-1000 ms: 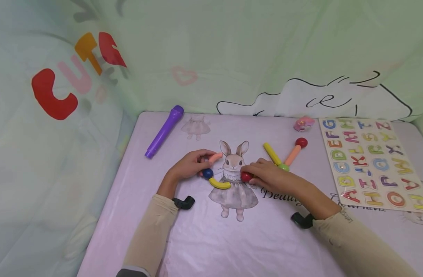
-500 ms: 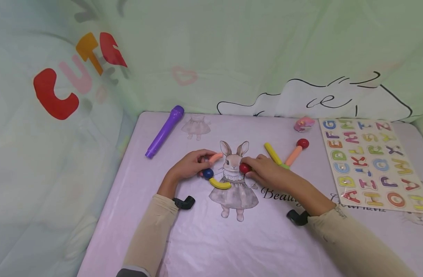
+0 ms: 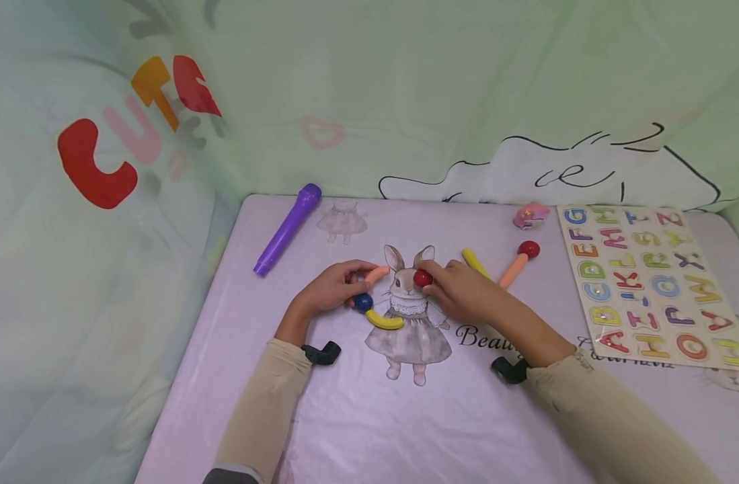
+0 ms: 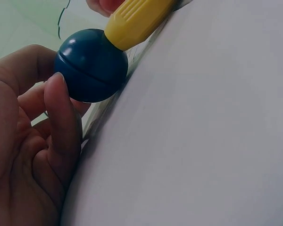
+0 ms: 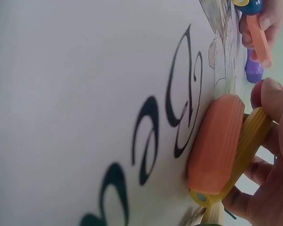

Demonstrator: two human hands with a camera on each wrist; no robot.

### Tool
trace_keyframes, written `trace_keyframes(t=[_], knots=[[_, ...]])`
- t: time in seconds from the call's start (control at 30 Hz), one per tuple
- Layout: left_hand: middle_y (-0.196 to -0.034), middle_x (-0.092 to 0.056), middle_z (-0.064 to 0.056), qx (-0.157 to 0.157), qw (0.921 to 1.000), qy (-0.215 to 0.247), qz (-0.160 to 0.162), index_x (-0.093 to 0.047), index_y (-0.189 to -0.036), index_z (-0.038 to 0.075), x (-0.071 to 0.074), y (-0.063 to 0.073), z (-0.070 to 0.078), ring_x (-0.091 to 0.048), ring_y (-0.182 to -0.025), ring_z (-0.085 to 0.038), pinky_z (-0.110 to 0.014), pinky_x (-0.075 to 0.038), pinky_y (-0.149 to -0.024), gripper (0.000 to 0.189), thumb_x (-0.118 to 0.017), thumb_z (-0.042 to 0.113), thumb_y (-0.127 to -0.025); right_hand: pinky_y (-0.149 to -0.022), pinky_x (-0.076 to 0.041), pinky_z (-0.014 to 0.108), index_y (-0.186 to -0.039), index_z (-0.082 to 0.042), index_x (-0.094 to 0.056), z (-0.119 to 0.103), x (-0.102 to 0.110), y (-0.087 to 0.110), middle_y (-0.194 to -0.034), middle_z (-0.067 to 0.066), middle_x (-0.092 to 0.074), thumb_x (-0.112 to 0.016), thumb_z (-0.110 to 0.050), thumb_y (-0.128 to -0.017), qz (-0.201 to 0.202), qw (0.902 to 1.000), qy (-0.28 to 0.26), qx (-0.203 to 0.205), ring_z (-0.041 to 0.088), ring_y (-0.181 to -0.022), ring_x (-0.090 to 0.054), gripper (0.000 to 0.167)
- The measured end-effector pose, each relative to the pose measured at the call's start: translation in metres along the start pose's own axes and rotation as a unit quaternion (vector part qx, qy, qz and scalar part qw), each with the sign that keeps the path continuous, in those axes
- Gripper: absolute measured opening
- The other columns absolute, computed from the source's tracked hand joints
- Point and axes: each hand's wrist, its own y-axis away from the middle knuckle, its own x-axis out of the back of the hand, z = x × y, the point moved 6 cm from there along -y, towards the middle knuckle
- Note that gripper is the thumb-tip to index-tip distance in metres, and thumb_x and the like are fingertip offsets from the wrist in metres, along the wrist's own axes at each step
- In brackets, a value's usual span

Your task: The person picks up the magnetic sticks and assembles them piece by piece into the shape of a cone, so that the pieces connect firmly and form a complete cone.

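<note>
My left hand (image 3: 333, 288) pinches a dark blue ball (image 4: 92, 66) between thumb and fingers. From that ball extend a curved yellow rod (image 3: 385, 321) and a curved orange rod (image 3: 378, 274). Over the printed rabbit's face, my right hand (image 3: 466, 290) grips a red ball (image 3: 423, 277) at its fingertips. In the right wrist view, a ridged yellow rod (image 5: 253, 136) lies under its thumb, with an orange rod (image 5: 217, 141) alongside; the palm hides these rods in the head view. The two held pieces are apart.
Beyond my right hand lie another yellow rod (image 3: 476, 261) and an orange rod (image 3: 513, 270) tipped with a red ball (image 3: 529, 249). A purple toy microphone (image 3: 287, 230) is at back left. An alphabet board (image 3: 653, 289) and a small pink toy (image 3: 531, 216) are at right.
My right hand has moved away from me and slightly left with the red ball, from the rabbit's collar up to its face. It now covers the green ball behind it. My left hand stays put.
</note>
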Motion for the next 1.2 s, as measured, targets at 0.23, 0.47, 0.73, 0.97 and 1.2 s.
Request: trace_keyframes(t=[0.23,0.47,0.73,0.97,1.2], knots=[[-0.088,-0.059,-0.006,0.002,1.0,0.003,-0.001,-0.06,-0.14,0.019,0.0,0.0,0.0,-0.058,-0.066,-0.017,-0.031,-0.055,-0.062,0.041,-0.066,0.023,-0.1,-0.068,-0.052,0.034,-0.142,-0.019,-0.046,0.003,0.006,-0.003,-0.098,0.011,-0.066,-0.06,-0.038,-0.103,0.012,0.9995,0.01,-0.027,0.024,-0.085,-0.06,0.046],[-0.088,-0.06,-0.006,-0.001,1.0,0.008,-0.002,-0.061,-0.14,0.019,0.0,0.0,0.001,-0.058,-0.066,-0.017,-0.031,-0.056,-0.062,0.04,-0.065,0.022,-0.1,-0.061,-0.051,0.032,-0.138,-0.012,-0.046,0.001,0.013,-0.005,-0.085,0.011,-0.063,-0.061,-0.036,-0.102,0.027,0.9985,0.045,-0.016,0.023,-0.07,-0.058,0.046],[-0.09,-0.059,-0.006,0.007,1.0,0.007,-0.003,-0.06,-0.141,0.02,0.0,-0.001,-0.003,-0.058,-0.068,-0.017,-0.03,-0.056,-0.062,0.042,-0.066,0.022,-0.099,-0.066,-0.055,0.037,-0.136,-0.015,-0.048,0.0,0.009,-0.007,-0.094,0.01,-0.066,-0.062,-0.035,-0.102,0.034,0.9985,0.033,-0.028,0.023,-0.079,-0.06,0.043],[-0.084,-0.059,-0.006,0.003,0.9999,0.009,-0.005,-0.056,-0.146,0.024,0.0,-0.002,-0.003,-0.056,-0.062,-0.016,-0.029,-0.053,-0.057,0.048,-0.064,0.019,-0.099,-0.083,-0.058,0.041,-0.14,-0.011,-0.051,-0.012,0.003,-0.013,-0.112,0.009,-0.068,-0.063,-0.04,-0.101,0.026,0.9983,-0.032,-0.041,0.024,-0.097,-0.062,0.05],[-0.082,-0.061,-0.004,-0.012,0.9999,0.007,-0.009,-0.063,-0.135,0.02,0.0,-0.003,-0.001,-0.053,-0.056,-0.016,-0.027,-0.046,-0.052,0.034,-0.063,0.028,-0.101,-0.076,-0.054,0.034,-0.128,-0.004,-0.061,-0.031,0.005,-0.023,-0.103,0.006,-0.068,-0.071,-0.03,-0.097,0.045,0.9928,-0.11,-0.01,0.02,-0.089,-0.06,0.042]])
